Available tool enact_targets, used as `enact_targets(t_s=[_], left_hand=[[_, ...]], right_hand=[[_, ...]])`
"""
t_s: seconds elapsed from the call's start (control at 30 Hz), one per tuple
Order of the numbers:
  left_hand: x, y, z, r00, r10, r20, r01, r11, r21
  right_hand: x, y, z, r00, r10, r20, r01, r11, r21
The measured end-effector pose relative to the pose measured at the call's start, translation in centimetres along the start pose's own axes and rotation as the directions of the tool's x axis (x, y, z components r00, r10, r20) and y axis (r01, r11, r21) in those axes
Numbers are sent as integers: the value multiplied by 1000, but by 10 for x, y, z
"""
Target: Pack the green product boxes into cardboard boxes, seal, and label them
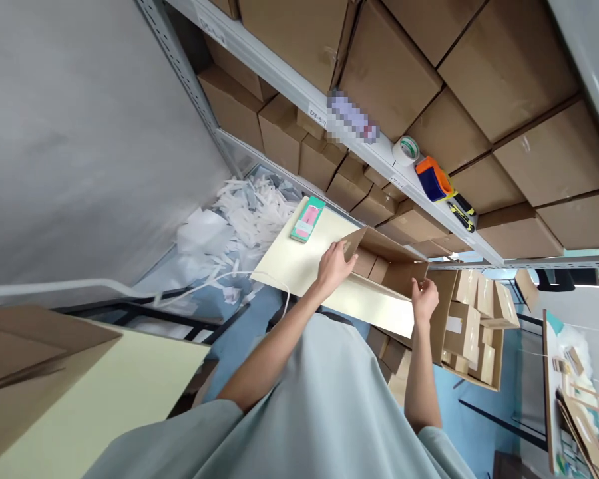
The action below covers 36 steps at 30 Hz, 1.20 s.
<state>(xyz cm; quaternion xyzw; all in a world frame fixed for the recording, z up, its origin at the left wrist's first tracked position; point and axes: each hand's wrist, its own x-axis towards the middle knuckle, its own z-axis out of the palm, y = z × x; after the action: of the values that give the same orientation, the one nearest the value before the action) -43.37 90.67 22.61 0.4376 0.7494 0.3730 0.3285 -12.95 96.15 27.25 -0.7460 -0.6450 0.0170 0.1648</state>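
Note:
An open cardboard box [402,277] stands on a cream tabletop [280,247], its upper side facing me. Through the opening I see its brown inner walls and bottom flaps. My left hand [335,267] grips the box's left edge, fingers bent over the cardboard. At the right edge, my right hand [424,299] has its fingers curled and thumb raised, holding the box's side there. A slim green and pink package [308,219] lies on the tabletop, beyond my left hand and apart from it.
Shelving [289,73] full of brown cartons rises ahead. On its ledge lie a tape roll [406,151], an orange and blue tape dispenser [435,179] and a yellow-black cutter [462,217]. White paper scraps [252,213] heap at left; a large carton of small boxes [462,329] stands right.

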Motion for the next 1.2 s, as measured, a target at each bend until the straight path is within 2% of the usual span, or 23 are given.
enact_targets(t_s=[0.1,0.2,0.27,0.33,0.4,0.47,0.57,0.63,0.77,0.83,0.9,1.0,1.2], left_hand=[[-2,6,0,1000,-12,-8,12,1000,26],[-19,8,-8,998,-4,-66,7,999,48],[-40,3,-19,991,-16,-132,24,998,56],[-70,-6,-34,975,-46,-217,59,997,53],[-106,-17,-52,940,-106,-325,122,992,30],[-146,-28,-71,881,-175,-440,193,981,-3],[-209,-41,-97,756,-253,-604,277,959,-54],[-248,-50,-111,656,-293,-696,313,944,-103],[-317,-66,-127,425,-336,-840,334,921,-200],[-346,-73,-131,322,-329,-888,321,920,-225],[-371,-81,-134,244,-326,-913,306,920,-246],[-406,-99,-141,158,-354,-922,301,906,-297],[-484,-159,-161,84,-459,-884,331,850,-410]], right_hand=[[7,20,-1,1000,25,18,-26,998,50],[13,24,-5,990,0,141,-13,995,95],[10,22,-10,974,-65,216,35,989,141],[4,15,-15,962,-157,221,111,972,209],[-7,3,-19,940,-262,218,194,938,288],[-19,-16,-20,898,-366,244,266,894,360],[-43,-55,-17,799,-517,309,350,816,461],[-64,-84,-15,716,-613,335,396,751,529],[-112,-132,-15,556,-765,325,471,612,635],[-135,-150,-17,501,-809,306,497,559,664],[-157,-164,-17,462,-841,283,519,515,683],[-190,-184,-14,395,-878,271,546,461,700],[-274,-223,13,227,-919,322,573,394,719]])
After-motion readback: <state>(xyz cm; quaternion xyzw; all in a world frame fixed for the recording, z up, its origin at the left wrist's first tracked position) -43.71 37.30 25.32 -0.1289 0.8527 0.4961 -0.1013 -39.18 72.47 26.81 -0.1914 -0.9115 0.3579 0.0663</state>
